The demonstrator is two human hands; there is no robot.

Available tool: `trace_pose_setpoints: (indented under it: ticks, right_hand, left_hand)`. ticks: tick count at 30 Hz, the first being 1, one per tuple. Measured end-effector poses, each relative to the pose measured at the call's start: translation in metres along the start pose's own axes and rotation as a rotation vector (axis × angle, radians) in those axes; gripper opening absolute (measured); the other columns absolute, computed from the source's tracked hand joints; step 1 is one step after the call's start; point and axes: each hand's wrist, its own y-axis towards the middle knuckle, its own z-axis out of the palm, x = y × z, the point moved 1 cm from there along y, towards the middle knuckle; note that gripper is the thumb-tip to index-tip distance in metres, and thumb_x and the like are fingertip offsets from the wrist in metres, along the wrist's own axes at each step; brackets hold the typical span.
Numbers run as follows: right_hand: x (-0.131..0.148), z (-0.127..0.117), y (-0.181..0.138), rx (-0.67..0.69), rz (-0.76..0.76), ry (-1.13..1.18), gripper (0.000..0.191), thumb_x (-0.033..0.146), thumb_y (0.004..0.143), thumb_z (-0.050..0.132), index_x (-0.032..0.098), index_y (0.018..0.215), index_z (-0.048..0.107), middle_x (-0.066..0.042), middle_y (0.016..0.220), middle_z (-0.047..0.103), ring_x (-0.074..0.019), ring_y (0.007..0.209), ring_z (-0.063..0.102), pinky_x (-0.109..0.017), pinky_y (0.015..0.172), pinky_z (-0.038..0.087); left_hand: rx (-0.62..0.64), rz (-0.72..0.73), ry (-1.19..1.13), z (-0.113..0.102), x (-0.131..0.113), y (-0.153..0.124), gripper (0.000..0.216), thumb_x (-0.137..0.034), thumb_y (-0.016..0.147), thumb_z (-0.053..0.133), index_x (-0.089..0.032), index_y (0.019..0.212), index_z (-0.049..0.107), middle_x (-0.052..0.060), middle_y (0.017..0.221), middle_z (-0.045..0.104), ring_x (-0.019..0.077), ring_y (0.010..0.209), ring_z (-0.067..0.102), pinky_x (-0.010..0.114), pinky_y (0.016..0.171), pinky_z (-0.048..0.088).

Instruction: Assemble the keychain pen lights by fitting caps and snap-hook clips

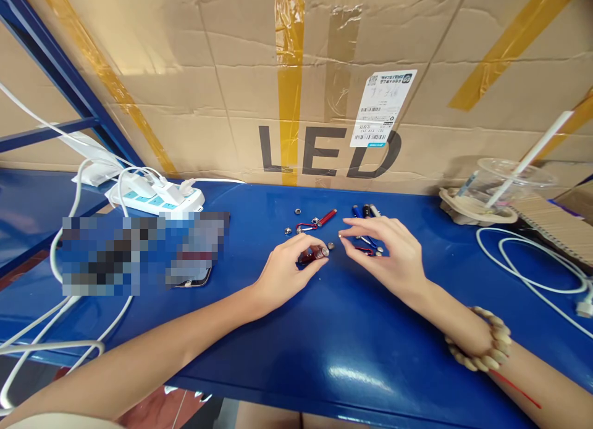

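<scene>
My left hand point(290, 265) is closed round a small dark red tube point(309, 256), its silvery round end facing right. Opposite it, my right hand point(386, 250) pinches a tiny pale piece point(341, 234) between thumb and forefinger, too small to name. A small round metal part point(330, 246) lies on the blue tabletop between the hands. Beyond my left hand are a red tube point(328, 217) with a clip, a metal ring point(298, 212) and other small metal bits. Blue, black and white tubes point(366, 211) lie behind my right hand, which partly hides them.
A large cardboard box point(222, 108) marked LED stands along the back of the table. At left are a white power strip point(180, 197) with plugged-in cables and a phone point(199, 277), partly blurred. A clear cup point(514, 176) in a carton holder and a white cable point(523, 271) are at right.
</scene>
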Motion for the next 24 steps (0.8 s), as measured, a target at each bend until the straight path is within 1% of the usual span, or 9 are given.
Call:
trace_pose_setpoints:
  ticks: [1,3,5,7,13,16,20,22,24]
  right_hand:
    - [0.005,-0.002,-0.001,-0.034,-0.014,0.022,0.022,0.027,0.084,0.055,0.028,0.104,0.064,-0.002,0.084,0.073,-0.0210,0.081,0.065,-0.037,0.076,0.048]
    - [0.013,-0.004,-0.004,-0.048,-0.084,0.079,0.016,0.026,0.083,0.058,0.028,0.097,0.067,-0.002,0.084,0.072,-0.0185,0.077,0.066,-0.034,0.073,0.050]
    - [0.018,-0.004,-0.006,-0.045,-0.152,0.141,0.015,0.024,0.082,0.060,0.029,0.094,0.067,-0.001,0.083,0.072,-0.0162,0.075,0.066,-0.031,0.070,0.051]
    - [0.019,-0.004,-0.007,-0.035,-0.174,0.184,0.017,0.021,0.082,0.060,0.028,0.096,0.067,-0.001,0.084,0.072,-0.0154,0.076,0.065,-0.030,0.070,0.052]
    - [0.020,-0.003,-0.005,0.020,-0.180,0.218,0.021,0.020,0.084,0.058,0.026,0.102,0.066,-0.002,0.088,0.072,-0.0159,0.080,0.066,-0.030,0.074,0.053]
    - [0.018,-0.002,-0.005,0.016,-0.165,0.201,0.023,0.020,0.085,0.056,0.026,0.105,0.066,-0.003,0.093,0.071,-0.0166,0.083,0.065,-0.031,0.076,0.053]
    - [0.005,0.004,-0.004,-0.003,-0.124,0.144,0.026,0.020,0.086,0.053,0.024,0.109,0.064,-0.004,0.095,0.071,-0.0175,0.086,0.064,-0.033,0.081,0.051]
    - [-0.003,0.008,-0.003,0.049,-0.100,0.082,0.024,0.023,0.086,0.054,0.022,0.108,0.064,-0.005,0.098,0.070,-0.0188,0.088,0.064,-0.035,0.083,0.050]
    - [-0.010,0.012,-0.003,0.133,-0.080,0.019,0.024,0.027,0.085,0.056,0.021,0.106,0.065,-0.006,0.099,0.069,-0.0203,0.090,0.063,-0.036,0.082,0.050]
  left_hand:
    - [0.002,0.003,-0.002,0.000,0.000,0.000,0.008,-0.025,0.081,0.058,-0.020,0.086,0.061,0.000,0.080,0.064,0.0106,0.072,0.058,0.022,0.069,0.047]
    - [0.003,0.016,-0.005,0.000,0.000,0.000,0.009,-0.025,0.081,0.058,-0.020,0.087,0.062,0.000,0.080,0.064,0.0109,0.072,0.058,0.022,0.069,0.047]
    - [0.000,0.030,-0.006,0.000,0.000,0.000,0.010,-0.025,0.081,0.058,-0.020,0.088,0.062,0.000,0.080,0.064,0.0109,0.073,0.058,0.021,0.069,0.047]
    - [0.004,0.038,-0.008,0.000,0.001,0.000,0.010,-0.025,0.081,0.058,-0.019,0.089,0.062,0.000,0.080,0.064,0.0108,0.073,0.058,0.021,0.068,0.047]
    - [0.014,0.040,-0.011,0.001,0.001,-0.001,0.011,-0.023,0.081,0.057,-0.019,0.090,0.062,0.000,0.079,0.064,0.0103,0.071,0.057,0.021,0.067,0.046]
    - [-0.018,0.017,-0.010,0.000,0.000,0.000,0.010,-0.024,0.081,0.057,-0.019,0.089,0.061,-0.001,0.079,0.064,0.0100,0.071,0.057,0.020,0.067,0.046]
    - [-0.063,-0.018,0.003,-0.001,-0.001,0.000,0.009,-0.025,0.083,0.055,-0.020,0.087,0.060,-0.001,0.082,0.065,0.0098,0.072,0.057,0.020,0.068,0.046]
    - [-0.069,-0.020,0.010,-0.001,-0.002,0.000,0.009,-0.025,0.083,0.053,-0.020,0.087,0.060,-0.001,0.083,0.065,0.0097,0.073,0.057,0.021,0.070,0.046]
    - [-0.071,-0.022,0.011,-0.001,-0.003,0.000,0.010,-0.024,0.083,0.052,-0.020,0.088,0.060,-0.001,0.084,0.065,0.0095,0.073,0.057,0.021,0.071,0.046]
